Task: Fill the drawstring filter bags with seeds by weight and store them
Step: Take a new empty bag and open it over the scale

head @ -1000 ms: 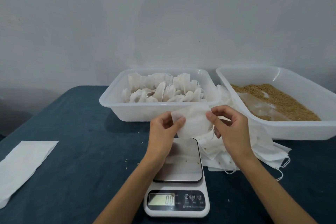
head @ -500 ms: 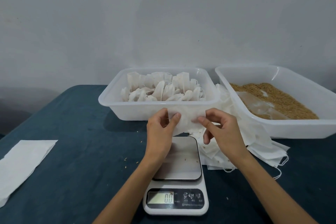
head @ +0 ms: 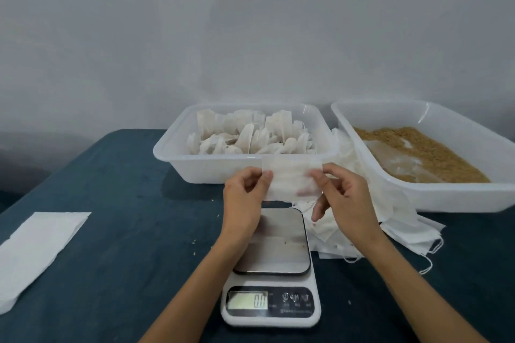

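Here, one empty white filter bag (head: 292, 179) is held up in the air by both hands. The bag is held flat and stretched between them, above the far end of the scale (head: 271, 267) and in front of the near wall of the left tub (head: 178, 159). The left edge of the bag is pinched by the thumb and fingers of the left hand (head: 245, 200). The right edge is pinched by the thumb and first finger of the right hand (head: 344, 200), and the other fingers of that hand are curled loosely under it. Both hands are closed on the bag.

The scale is set on the dark blue table (head: 111, 231), close to the person. Its steel plate (head: 274, 242) is bare but for a few tiny specks, and a zero is shown on its little screen (head: 248, 300).

The left tub is filled with many white bags (head: 250, 136) that are stood on end. The right tub (head: 473, 198) is partly filled with light brown seeds (head: 434, 153), and a clear scoop-like thing (head: 395, 159) is lain in them; what it is cannot be told. A messy pile of flat empty bags (head: 390, 220) with loose strings is spread on the table between the scale and the right tub. A folded white paper sheet (head: 36, 250) is laid far to the left. A few stray seeds (head: 194, 241) are scattered on the table near the left arm.
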